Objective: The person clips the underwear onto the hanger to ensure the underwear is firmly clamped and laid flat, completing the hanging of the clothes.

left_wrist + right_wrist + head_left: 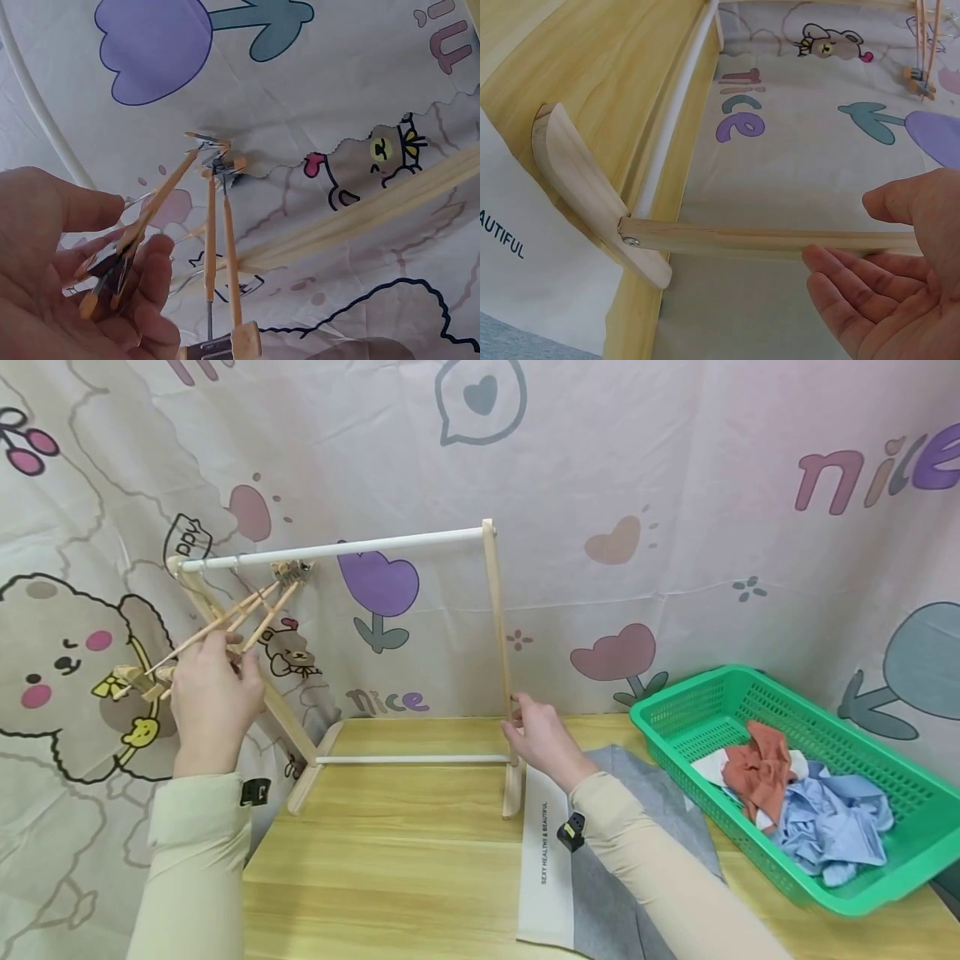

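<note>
Several wooden clip hangers hang bunched at the left end of a small wooden rack's white top rod. My left hand is at them, and its thumb and curled fingers hold one clothes hanger near its clip end. Two more hanger bars hang just beside those fingers. At the rack's right upright, my right hand has its thumb apart from its fingers. In the right wrist view the fingertips touch the post's edge, and the thumb stays off it.
A grey and white garment lies on the wooden table under my right forearm. To the right stands a green basket holding crumpled rust-red clothing and light blue clothing. A printed curtain hangs close behind the rack.
</note>
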`<state>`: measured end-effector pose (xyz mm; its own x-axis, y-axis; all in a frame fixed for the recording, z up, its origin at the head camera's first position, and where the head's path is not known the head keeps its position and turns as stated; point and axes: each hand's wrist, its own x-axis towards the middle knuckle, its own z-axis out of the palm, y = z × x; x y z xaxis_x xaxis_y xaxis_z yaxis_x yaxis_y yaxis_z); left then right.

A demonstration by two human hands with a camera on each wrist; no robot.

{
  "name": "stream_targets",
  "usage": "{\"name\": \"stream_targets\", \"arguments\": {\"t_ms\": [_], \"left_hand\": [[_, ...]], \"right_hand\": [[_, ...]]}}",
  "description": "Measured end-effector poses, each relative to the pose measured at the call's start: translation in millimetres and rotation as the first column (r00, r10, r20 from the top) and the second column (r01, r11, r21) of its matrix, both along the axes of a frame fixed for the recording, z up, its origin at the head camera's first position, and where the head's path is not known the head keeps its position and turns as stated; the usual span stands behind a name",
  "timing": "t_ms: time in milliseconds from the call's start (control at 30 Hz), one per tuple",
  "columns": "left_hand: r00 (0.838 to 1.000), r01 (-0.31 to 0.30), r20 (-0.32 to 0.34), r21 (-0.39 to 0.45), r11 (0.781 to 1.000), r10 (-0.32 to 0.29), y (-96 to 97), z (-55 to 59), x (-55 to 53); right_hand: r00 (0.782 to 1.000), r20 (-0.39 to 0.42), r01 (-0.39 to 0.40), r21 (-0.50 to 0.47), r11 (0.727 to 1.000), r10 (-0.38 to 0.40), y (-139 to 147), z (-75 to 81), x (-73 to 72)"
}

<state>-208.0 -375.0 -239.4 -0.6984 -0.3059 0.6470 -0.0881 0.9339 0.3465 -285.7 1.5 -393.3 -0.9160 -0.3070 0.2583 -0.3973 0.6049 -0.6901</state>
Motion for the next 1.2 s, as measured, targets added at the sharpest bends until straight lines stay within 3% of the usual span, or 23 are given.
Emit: {"name": "stream_targets", "arguments": {"t_ms": [300,700,1200], "left_hand": [[1.000,-0.003,-0.014,-0.020,1.000,0.002,-8.7,1.6,-7.7],[1.000,-0.007,0.019,-0.038,0.999,0.007,-12.1,3.9,-9.0],[0.996,0.006,-0.089,-0.048,0.999,-0.010,-5.1,3.1,-11.2]], "right_hand": [[1.000,-0.004,-0.009,0.001,1.000,0.009,-2,0.3,3.1],[1.000,-0.014,-0.017,0.001,1.000,0.017,-3,-2.3,2.9],[0.998,0.004,-0.055,-0.005,0.998,0.055,1,-1.1,1.9]]}}
